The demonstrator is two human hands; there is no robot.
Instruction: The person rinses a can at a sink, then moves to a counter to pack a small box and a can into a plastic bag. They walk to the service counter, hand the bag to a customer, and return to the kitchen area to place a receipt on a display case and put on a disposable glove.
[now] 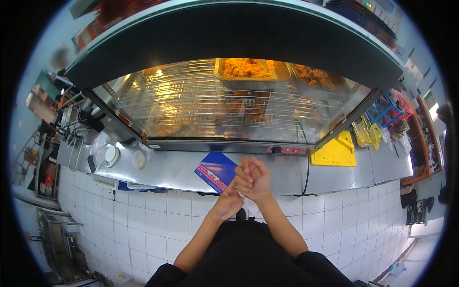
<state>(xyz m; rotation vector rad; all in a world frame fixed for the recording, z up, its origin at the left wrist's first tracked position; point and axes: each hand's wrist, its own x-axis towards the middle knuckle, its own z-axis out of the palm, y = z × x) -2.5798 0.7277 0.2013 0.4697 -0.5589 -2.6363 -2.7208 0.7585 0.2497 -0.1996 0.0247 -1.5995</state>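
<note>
My left hand (228, 202) and my right hand (255, 179) are close together in front of my body, at the near edge of the steel counter. Below the hands, something white and thin, perhaps plastic or a glove, partly shows; whether either hand grips it is unclear. The fingers of my right hand are curled, with my left fingers against or beside them. A blue carton (220, 166) with a pink patterned band lies on the counter just left of the hands. Behind it stands a heated glass display cabinet (215, 145) with wire racks and trays of fried food (247, 68).
On the steel counter (168, 168) are a round white item (112, 154) and a clear plastic bag at left. A yellow cutting board (333, 154), a black cable (307, 175), a clear container (364, 132) and blue baskets (385, 109) are at right. White tiles cover the floor.
</note>
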